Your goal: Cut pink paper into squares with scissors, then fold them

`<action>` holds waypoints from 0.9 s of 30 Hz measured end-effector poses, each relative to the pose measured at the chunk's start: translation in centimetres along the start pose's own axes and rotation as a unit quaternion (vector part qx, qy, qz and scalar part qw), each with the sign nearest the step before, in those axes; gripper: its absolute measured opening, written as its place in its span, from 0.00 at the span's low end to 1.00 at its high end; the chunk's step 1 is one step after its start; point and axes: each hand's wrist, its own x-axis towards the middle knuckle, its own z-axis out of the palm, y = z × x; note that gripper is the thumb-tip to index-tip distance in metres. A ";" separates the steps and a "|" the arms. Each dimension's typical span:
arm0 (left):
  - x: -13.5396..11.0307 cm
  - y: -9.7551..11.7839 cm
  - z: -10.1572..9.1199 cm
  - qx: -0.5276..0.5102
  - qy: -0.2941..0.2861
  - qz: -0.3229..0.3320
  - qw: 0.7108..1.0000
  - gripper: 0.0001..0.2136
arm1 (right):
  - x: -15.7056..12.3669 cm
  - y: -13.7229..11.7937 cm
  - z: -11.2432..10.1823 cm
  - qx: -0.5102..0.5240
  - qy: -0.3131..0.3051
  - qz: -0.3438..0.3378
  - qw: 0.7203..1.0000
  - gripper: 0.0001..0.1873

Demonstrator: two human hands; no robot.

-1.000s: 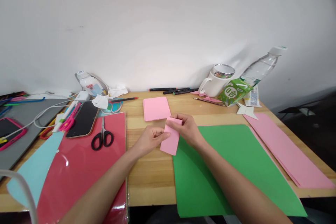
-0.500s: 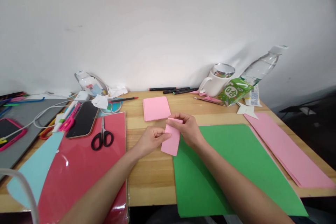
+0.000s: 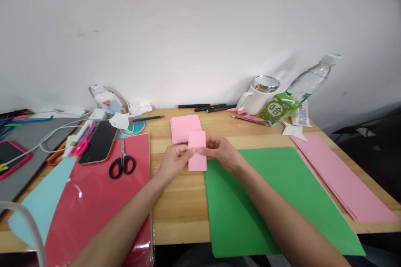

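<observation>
A pink paper rectangle (image 3: pixel 197 160), apparently folded, is held upright between my two hands above the wooden table. My left hand (image 3: pixel 173 160) pinches its left edge, thumb on the near face and fingers behind. On the opposite edge my right hand (image 3: pixel 222 154) pinches it the same way, so both thumbs nearly meet in the middle. Just behind lies a stack of square pink paper (image 3: pixel 184 127), its near right corner covered by the held piece. Green paper sheets (image 3: pixel 275 200) lie under my right forearm.
Black-handled scissors (image 3: pixel 122 162) and a phone (image 3: pixel 99 142) rest on the red sheet (image 3: pixel 103 204) at left. Several markers (image 3: pixel 194 106) line the wall. A white mug (image 3: pixel 258 96), green carton (image 3: pixel 279 108) and tilted bottle (image 3: pixel 311 78) stand back right, near long pink strips (image 3: pixel 344 179).
The pink paper has turned from a slant to upright and moved slightly up and left. My right hand has shifted from its top corner down to its right edge.
</observation>
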 end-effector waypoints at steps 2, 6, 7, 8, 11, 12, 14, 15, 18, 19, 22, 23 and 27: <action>0.0 0.0 0.0 0.004 0.003 -0.001 1.000 0.19 | 0.0 -0.1 -0.1 0.006 0.020 0.002 1.000 0.23; 0.0 0.1 0.0 0.008 0.002 -0.002 1.000 0.19 | 0.1 -0.1 -0.3 0.019 0.058 0.004 0.998 0.23; 0.0 0.1 0.0 0.008 0.001 -0.001 1.000 0.19 | 0.1 -0.1 -0.3 0.021 0.068 0.004 0.997 0.23; 0.0 0.2 0.1 0.008 0.001 0.000 1.000 0.19 | 0.1 -0.1 -0.4 0.022 0.077 0.002 0.997 0.23; -0.1 0.4 0.1 0.010 0.003 0.006 1.000 0.19 | 0.2 0.0 -0.5 0.025 0.093 -0.005 0.995 0.20; -0.1 0.4 0.1 0.012 0.004 0.008 1.000 0.19 | 0.2 0.0 -0.6 0.026 0.092 -0.004 0.995 0.20; -0.1 0.4 0.0 0.018 0.005 0.010 1.000 0.19 | 0.2 -0.1 -0.6 0.031 0.083 0.002 0.996 0.20; -0.1 0.4 -0.1 0.020 0.004 0.011 1.000 0.19 | 0.2 -0.1 -0.7 0.035 0.075 0.003 0.997 0.21; 0.0 0.4 -0.3 0.026 -0.002 0.012 1.000 0.19 | 0.3 -0.1 -0.9 0.054 0.051 -0.001 0.997 0.21; 0.0 0.4 -0.4 0.028 -0.006 0.012 1.000 0.20 | 0.3 -0.1 -1.0 0.058 0.048 -0.003 0.997 0.21; 0.0 0.3 -0.4 0.033 -0.019 0.012 0.999 0.21 | 0.4 -0.1 -1.2 0.058 0.061 -0.004 0.996 0.21; 0.0 0.3 -0.3 0.033 -0.023 0.011 0.999 0.21 | 0.4 -0.2 -1.3 0.056 0.072 -0.005 0.996 0.21; 0.0 0.2 -0.3 0.031 -0.030 0.013 0.999 0.21 | 0.3 -0.2 -1.2 0.049 0.092 -0.018 0.994 0.18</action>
